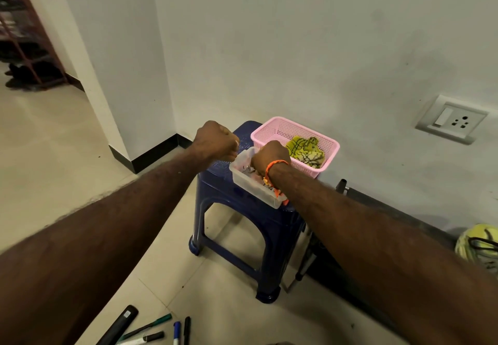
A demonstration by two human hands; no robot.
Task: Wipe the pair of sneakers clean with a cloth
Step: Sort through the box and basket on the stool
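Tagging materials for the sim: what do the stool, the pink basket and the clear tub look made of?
Stool: moulded plastic, dark blue, slight sheen, one-piece legs and rails.
Pink basket: thin plastic, matte, walls pierced in a fine grid.
Clear tub: translucent plastic, probably; cloudy walls show the contents faintly.

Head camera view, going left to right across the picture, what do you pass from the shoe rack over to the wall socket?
Shoe rack → left hand → clear plastic tub on the blue stool → pink basket holding the yellow cloth → wall socket → yellow sneaker at the right edge.
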